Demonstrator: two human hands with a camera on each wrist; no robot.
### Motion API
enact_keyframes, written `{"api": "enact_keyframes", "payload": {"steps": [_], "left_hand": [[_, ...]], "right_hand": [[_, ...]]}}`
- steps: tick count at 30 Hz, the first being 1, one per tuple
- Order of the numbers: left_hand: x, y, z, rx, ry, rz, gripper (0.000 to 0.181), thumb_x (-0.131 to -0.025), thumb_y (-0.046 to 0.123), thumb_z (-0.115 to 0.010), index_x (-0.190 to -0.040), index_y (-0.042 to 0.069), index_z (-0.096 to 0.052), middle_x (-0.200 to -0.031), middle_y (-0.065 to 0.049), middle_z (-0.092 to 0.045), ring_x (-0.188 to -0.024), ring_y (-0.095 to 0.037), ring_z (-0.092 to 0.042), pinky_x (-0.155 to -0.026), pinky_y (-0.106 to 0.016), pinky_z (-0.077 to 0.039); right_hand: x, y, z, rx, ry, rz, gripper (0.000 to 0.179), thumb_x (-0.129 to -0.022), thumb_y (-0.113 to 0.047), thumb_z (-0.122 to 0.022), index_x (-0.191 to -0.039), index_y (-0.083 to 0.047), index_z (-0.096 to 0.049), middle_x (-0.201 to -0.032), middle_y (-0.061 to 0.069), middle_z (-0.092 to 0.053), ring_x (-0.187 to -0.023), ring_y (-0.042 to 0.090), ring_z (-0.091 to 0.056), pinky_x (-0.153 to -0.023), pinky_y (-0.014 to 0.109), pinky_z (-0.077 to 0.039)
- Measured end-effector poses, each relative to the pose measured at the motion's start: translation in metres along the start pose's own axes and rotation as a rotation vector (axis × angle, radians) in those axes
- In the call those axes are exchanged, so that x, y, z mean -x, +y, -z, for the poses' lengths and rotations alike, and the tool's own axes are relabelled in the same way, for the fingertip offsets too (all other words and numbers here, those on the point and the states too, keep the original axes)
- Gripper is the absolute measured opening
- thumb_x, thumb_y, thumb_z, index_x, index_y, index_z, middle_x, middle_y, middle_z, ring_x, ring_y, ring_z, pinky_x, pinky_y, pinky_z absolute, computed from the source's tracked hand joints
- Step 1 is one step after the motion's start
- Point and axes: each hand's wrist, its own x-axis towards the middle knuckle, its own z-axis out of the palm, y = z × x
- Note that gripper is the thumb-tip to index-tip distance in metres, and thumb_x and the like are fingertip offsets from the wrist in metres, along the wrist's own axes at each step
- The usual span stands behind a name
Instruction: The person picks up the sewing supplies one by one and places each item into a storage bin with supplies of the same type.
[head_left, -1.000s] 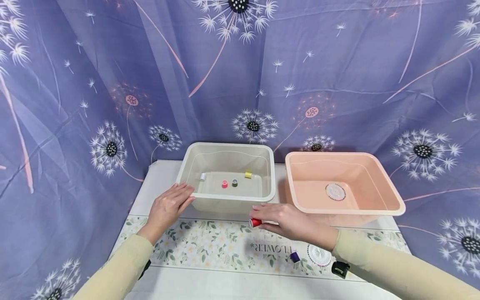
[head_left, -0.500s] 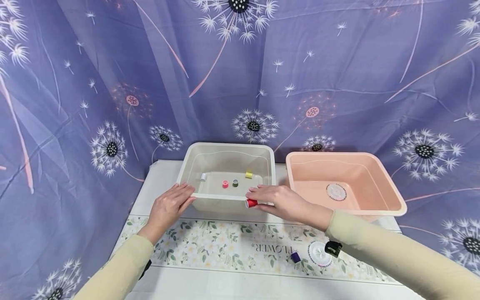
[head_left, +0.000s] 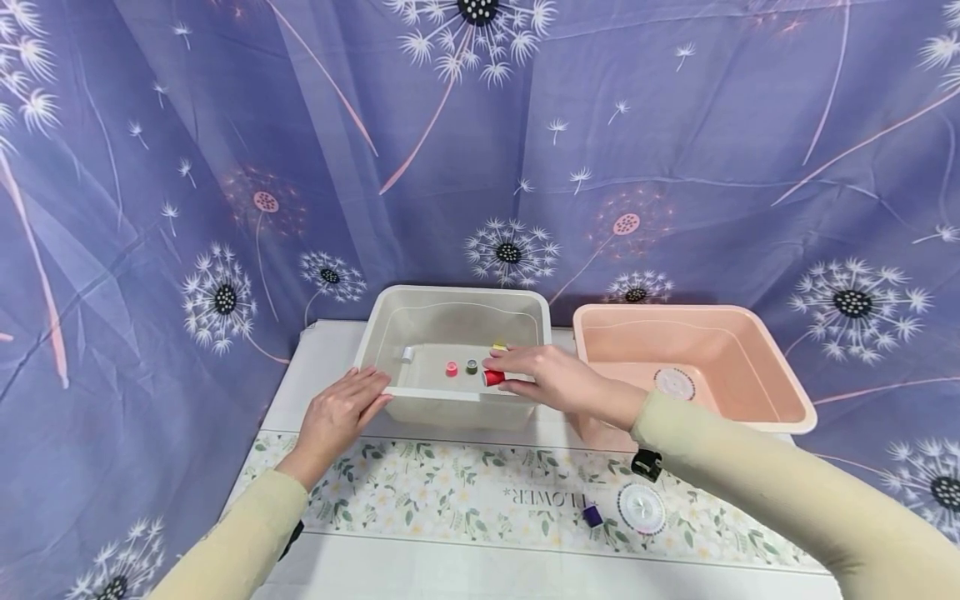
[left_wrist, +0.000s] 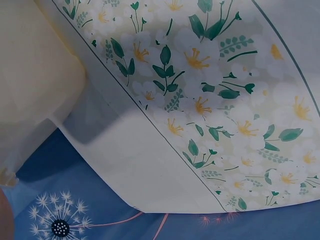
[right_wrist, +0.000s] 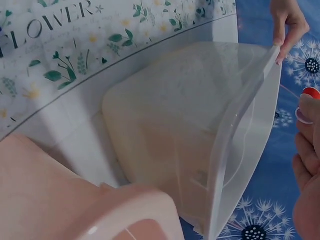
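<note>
My right hand (head_left: 558, 379) pinches a red thread spool (head_left: 492, 378) between thumb and fingers, over the front right part of the grey tub (head_left: 442, 393). In the right wrist view the red spool (right_wrist: 311, 93) shows at the right edge. The left hand (head_left: 336, 421) grips the tub's front left rim, fingers over it and thumb outside. Inside the tub lie a white spool (head_left: 407, 354), a pink spool (head_left: 452, 368), a dark green spool (head_left: 472, 367) and a yellow spool (head_left: 499, 346), partly hidden by the right hand. The left wrist view shows mostly tablecloth.
A peach tub (head_left: 697, 310) stands to the right, holding a white pin wheel (head_left: 674, 383). On the flowered tablecloth (head_left: 420, 492) in front lie a dark purple spool (head_left: 592, 516) and another pin wheel (head_left: 642, 509). A purple dandelion curtain (head_left: 420, 208) hangs behind.
My right hand has carried the red spool up and forward from the table in front, across the grey tub's front rim. The left hand has stayed on the rim.
</note>
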Motion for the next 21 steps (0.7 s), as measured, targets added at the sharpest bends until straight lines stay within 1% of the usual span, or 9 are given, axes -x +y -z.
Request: {"api": "enact_keyframes", "payload": {"steps": [7,10,17,21], "left_hand": [[0.0,0.0,0.0,-0.003,-0.004,0.005,0.07,-0.112,0.057,-0.039,-0.118,0.002,-0.081,-0.113,-0.017,-0.08,-0.11,-0.037,-0.077,-0.103,-0.057,-0.059],[0.0,0.0,0.0,-0.004,-0.007,0.007,0.069,-0.112,0.057,-0.039,-0.118,0.002,-0.081,-0.114,-0.016,-0.08,-0.11,-0.037,-0.077,-0.104,-0.057,-0.059],[0.002,-0.001,-0.001,-0.006,-0.007,0.007,0.069,-0.112,0.057,-0.039,-0.12,0.002,-0.081,-0.114,-0.016,-0.08,-0.111,-0.036,-0.077,-0.104,-0.056,-0.059],[0.002,-0.002,-0.002,-0.005,-0.003,0.003,0.069,-0.113,0.057,-0.039,-0.119,0.002,-0.081,-0.114,-0.016,-0.08,-0.11,-0.037,-0.077,-0.103,-0.057,-0.06]], "right_hand": [[-0.016,0.009,-0.002,0.038,0.02,0.017,0.041,-0.095,-0.015,-0.083,-0.134,-0.003,-0.074,-0.135,0.017,-0.072,-0.123,0.037,-0.071,-0.105,0.05,-0.059],[-0.022,0.012,-0.002,0.045,0.021,0.021,0.041,-0.095,-0.015,-0.083,-0.133,-0.003,-0.075,-0.135,0.017,-0.072,-0.123,0.038,-0.071,-0.107,0.051,-0.058],[-0.037,0.019,-0.003,0.014,0.031,0.022,0.035,-0.096,-0.013,-0.082,-0.128,-0.001,-0.076,-0.133,0.021,-0.071,-0.12,0.043,-0.071,-0.109,0.054,-0.057],[-0.045,0.022,-0.003,0.013,0.015,0.017,0.033,-0.098,-0.014,-0.08,-0.128,-0.002,-0.077,-0.132,0.02,-0.072,-0.121,0.042,-0.071,-0.109,0.053,-0.057]]}}
